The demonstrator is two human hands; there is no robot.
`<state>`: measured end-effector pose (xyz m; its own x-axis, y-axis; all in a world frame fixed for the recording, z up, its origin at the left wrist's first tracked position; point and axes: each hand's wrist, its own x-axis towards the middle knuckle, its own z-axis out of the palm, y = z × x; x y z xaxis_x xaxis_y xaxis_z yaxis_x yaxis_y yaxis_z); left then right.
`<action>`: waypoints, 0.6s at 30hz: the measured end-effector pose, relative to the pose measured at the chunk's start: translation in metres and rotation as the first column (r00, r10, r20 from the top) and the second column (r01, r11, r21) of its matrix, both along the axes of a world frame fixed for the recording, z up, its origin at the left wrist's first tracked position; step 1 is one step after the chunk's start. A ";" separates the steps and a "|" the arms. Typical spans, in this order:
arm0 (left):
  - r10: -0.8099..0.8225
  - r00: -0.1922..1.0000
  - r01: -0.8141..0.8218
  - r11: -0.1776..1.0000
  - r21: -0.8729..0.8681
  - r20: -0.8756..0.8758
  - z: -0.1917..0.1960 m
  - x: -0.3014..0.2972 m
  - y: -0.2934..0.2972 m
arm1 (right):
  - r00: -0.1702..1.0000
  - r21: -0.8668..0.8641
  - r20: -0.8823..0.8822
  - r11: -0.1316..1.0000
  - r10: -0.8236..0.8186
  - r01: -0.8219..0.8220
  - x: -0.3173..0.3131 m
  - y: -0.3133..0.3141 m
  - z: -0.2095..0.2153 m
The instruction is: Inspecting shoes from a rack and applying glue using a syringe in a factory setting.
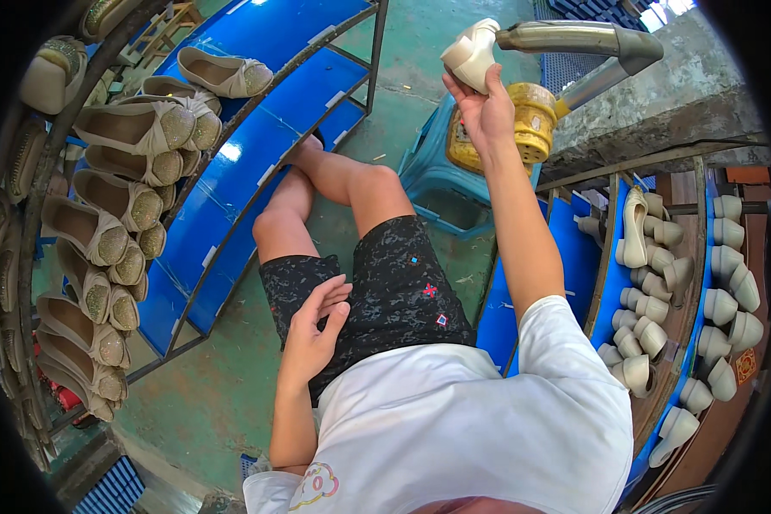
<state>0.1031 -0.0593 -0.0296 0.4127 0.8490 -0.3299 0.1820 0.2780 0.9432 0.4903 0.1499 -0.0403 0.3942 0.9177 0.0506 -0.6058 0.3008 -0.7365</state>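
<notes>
My right hand (488,111) is raised at the upper right and closed around a cream shoe (471,56). The shoe is tilted up, beside the open end of a bent metal pipe (565,37); whether they touch I cannot tell. Below that pipe, a yellow machine housing (531,116) sits on a blue plastic stool (415,163). My left hand (313,332) hovers at my lap, over the dark patterned shorts (385,291). Its fingers are loosely stretched and nothing is in them.
On the left stands a blue-shelved rack (231,163) with several beige glitter-toed flats (137,124). Another rack on the right bears several cream shoes (651,334), close to my right elbow. Behind the pipe is a rough concrete ledge (660,103). The floor (197,428) is green.
</notes>
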 end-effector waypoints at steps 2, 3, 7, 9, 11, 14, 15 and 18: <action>-0.007 1.000 0.007 1.000 0.015 0.004 0.000 0.001 0.002 | 1.000 0.001 -0.012 1.000 0.002 -0.002 0.004 0.002 0.000; -0.010 1.000 0.010 1.000 0.018 0.008 0.000 0.001 0.003 | 1.000 0.005 -0.014 1.000 0.001 -0.001 0.006 0.003 -0.001; -0.023 1.000 0.023 0.999 0.027 0.008 0.002 0.002 0.004 | 1.000 0.019 -0.017 1.000 0.002 -0.002 0.012 0.008 -0.002; -0.025 1.000 0.025 0.999 0.027 0.002 0.003 0.002 0.003 | 1.000 0.020 -0.018 1.000 0.001 -0.001 0.012 0.008 -0.002; -0.022 1.000 0.022 0.999 0.025 -0.003 0.004 0.002 0.002 | 1.000 0.015 -0.019 1.000 -0.004 0.004 0.012 0.009 0.000; -0.023 1.000 0.023 0.999 0.026 -0.006 0.002 0.001 0.000 | 1.000 0.012 -0.008 1.000 -0.009 0.009 0.014 0.009 -0.001; -0.023 1.000 0.023 0.999 0.024 -0.002 0.001 0.000 -0.001 | 1.000 0.011 -0.005 1.000 -0.010 0.010 0.014 0.009 -0.001; -0.023 1.000 0.023 1.000 0.019 0.004 -0.001 0.000 -0.001 | 1.000 0.011 0.000 1.000 -0.012 0.012 0.014 0.008 -0.002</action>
<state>0.1029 -0.0601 -0.0301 0.4337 0.8455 -0.3116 0.1839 0.2555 0.9492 0.5044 0.1578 -0.0421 0.4051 0.9123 0.0604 -0.6025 0.3160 -0.7329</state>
